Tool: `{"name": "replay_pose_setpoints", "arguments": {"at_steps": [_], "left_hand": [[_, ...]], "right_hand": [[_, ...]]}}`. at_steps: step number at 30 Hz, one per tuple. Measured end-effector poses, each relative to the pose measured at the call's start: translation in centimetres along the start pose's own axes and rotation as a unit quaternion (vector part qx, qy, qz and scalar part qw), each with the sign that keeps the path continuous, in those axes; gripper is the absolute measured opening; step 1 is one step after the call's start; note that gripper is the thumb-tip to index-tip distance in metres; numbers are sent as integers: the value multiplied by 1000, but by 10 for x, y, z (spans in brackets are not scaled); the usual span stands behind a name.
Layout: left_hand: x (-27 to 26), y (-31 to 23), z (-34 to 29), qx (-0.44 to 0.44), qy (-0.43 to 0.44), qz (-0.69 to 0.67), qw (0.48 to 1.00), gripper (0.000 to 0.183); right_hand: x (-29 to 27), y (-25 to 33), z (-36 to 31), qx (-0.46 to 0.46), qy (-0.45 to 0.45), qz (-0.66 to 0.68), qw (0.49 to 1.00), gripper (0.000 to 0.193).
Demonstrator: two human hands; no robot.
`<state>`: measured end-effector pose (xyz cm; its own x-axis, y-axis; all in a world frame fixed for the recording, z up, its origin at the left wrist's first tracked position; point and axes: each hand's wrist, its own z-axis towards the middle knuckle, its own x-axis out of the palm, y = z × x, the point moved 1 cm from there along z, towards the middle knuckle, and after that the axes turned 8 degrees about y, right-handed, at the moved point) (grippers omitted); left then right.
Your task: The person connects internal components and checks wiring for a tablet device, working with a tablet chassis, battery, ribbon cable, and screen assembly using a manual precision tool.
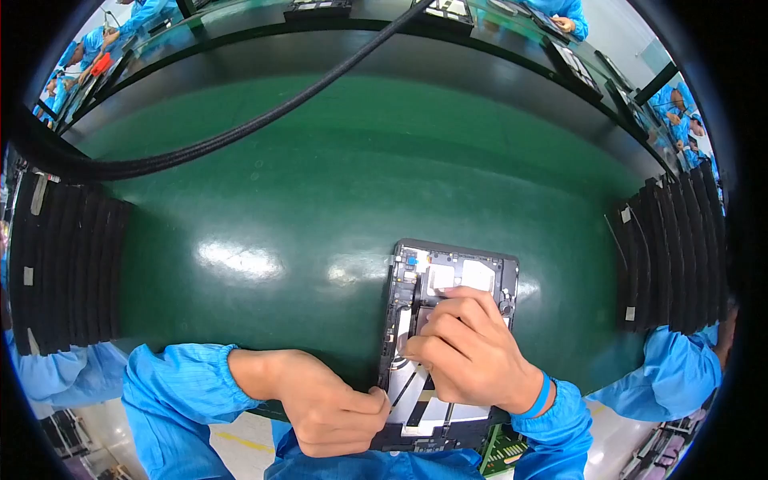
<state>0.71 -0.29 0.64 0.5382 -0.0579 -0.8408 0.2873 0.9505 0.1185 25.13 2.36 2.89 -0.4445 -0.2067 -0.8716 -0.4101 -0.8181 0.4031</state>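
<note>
Work surface and contents, by decreasing size. One green worktop (240, 204) spans the view. Two stacks of black, slab-like pieces flank it: a left stack (76, 272) and a right stack (676, 248), each too tightly packed for a sure count. One black braided cable (276, 116) arches across the upper left. One flat, dark-framed electronic device (412, 292), its interior exposed, lies at the near edge, right of centre. Two bare hands work at it. The right hand (472, 352) is over the device's middle and right part, fingers bent inward; whether they grip anything cannot be told. The left hand (332, 412) is at the device's lower left edge, fingers curled, thumb and forefinger close together; their hold is likewise unclear. The device thus lies beneath the right hand and immediately right of the left. One green board (506, 450) shows below the right forearm; one blue wristband (544, 396) encircles the right wrist.
</note>
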Motion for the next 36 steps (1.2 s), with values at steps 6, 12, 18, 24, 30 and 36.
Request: {"name": "replay_pose_setpoints", "arguments": {"at_steps": [6,12,18,24,30,36], "left_hand": [[1,6,3,54,4,38,998,24],[2,7,2,24,-5,10,1000,24],[-4,17,-5,-23,-13,19,999,22],[-9,18,-6,-32,6,35,999,22],[-9,22,-6,-6,23,70,997,22],[-13,26,-8,-40,29,92,995,21]], "right_hand": [[-1,-2,0,2,-21,28,999,30],[0,-1,1,6,-34,39,999,31],[1,-2,-2,-14,-52,46,997,31],[-1,-1,-1,-15,-55,55,997,31],[-2,0,-2,15,-47,32,998,30],[-2,0,-2,6,-50,35,998,29]]}}
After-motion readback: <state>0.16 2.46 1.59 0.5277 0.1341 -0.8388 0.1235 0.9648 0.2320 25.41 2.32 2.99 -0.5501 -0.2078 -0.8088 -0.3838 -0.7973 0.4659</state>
